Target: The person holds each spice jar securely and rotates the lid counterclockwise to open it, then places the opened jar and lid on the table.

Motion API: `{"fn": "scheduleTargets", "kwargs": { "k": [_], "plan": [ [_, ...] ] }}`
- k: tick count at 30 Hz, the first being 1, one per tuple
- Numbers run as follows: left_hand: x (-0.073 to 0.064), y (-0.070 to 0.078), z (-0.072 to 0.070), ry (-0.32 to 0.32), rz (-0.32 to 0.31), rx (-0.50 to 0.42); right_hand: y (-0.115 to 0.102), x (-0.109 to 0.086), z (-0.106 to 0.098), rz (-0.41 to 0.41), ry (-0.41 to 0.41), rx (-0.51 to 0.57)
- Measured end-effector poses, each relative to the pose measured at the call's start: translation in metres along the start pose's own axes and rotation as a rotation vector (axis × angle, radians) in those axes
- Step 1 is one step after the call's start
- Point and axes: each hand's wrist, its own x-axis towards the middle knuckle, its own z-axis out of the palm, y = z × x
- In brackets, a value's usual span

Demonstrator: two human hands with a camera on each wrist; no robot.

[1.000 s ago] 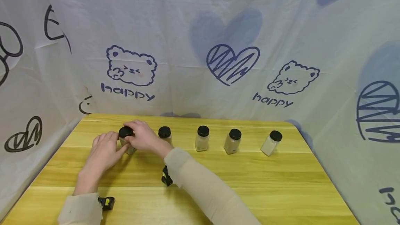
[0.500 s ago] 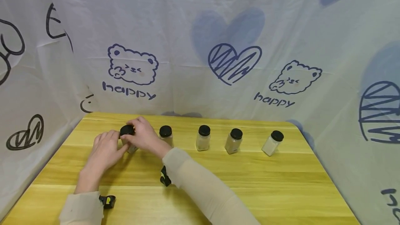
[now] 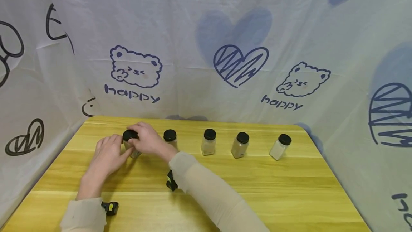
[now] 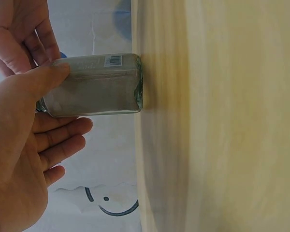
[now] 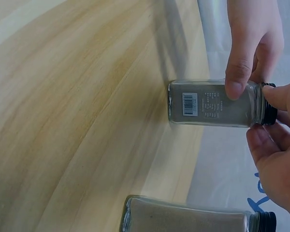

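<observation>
At the table's left stands a square glass spice jar (image 5: 222, 108) of greyish-brown powder, upright, with a barcode label low on one side. My left hand (image 3: 107, 155) holds its body, the thumb lying across the glass in the left wrist view and the fingers on the far side. Round the black lid (image 3: 129, 134) my right hand (image 3: 148, 140) curls its thumb and fingers from above. The lid sits on the jar's neck in the right wrist view. The jar's base meets the tabletop.
Further right, several similar black-lidded jars stand in a row: the closest jar (image 3: 170, 136) is partly behind my right wrist, and a jar of white powder (image 3: 278, 149) ends the row. The wooden table (image 3: 283, 196) backs onto a printed cloth (image 3: 190, 92).
The right hand's thumb and fingers have shifted slightly about the lid. The left hand and the jars keep their places.
</observation>
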Motion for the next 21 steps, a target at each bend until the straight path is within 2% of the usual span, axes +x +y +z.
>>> {"fn": "scheduleTargets", "kwargs": {
  "k": [7, 21],
  "plan": [
    [0.0003, -0.0005, 0.0006, 0.004, 0.006, 0.004, 0.0025, -0.0007, -0.0025, -0.014, -0.02, 0.0],
    [0.0002, -0.0014, 0.001, 0.005, 0.006, 0.012, 0.001, -0.002, -0.0026, -0.001, 0.006, 0.029]
  ]
}}
